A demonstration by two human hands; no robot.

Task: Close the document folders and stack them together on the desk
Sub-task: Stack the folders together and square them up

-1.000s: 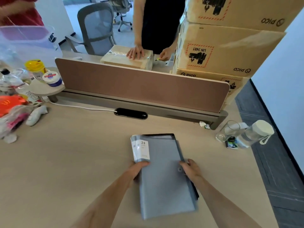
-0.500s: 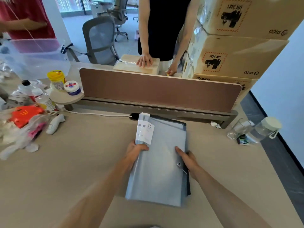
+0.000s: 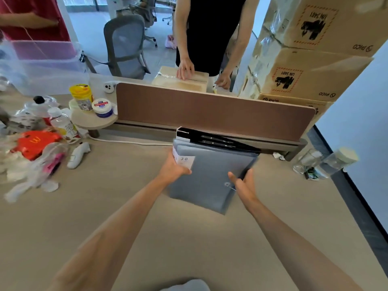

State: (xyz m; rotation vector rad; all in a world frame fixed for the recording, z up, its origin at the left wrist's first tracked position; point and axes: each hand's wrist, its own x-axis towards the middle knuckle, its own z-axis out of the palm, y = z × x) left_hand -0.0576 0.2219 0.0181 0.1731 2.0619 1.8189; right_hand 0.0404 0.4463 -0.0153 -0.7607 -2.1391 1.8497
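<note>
A stack of grey document folders is tilted up off the desk, its far end near the brown divider. A black folder shows at the back of the stack. A white label reading 20 sits at the stack's left edge. My left hand grips that left edge beside the label. My right hand holds the right edge by the string clasp, fingers partly spread. The stack's underside is hidden.
The brown divider panel runs across the desk behind the stack. Bottles, bags and a red wrapper clutter the left. A glass and a bottle lie at the right. Cardboard boxes tower far right. A person stands behind the divider.
The folder stack moved away from me toward the divider and its far end rose off the desk. Both hands stayed on its edges.
</note>
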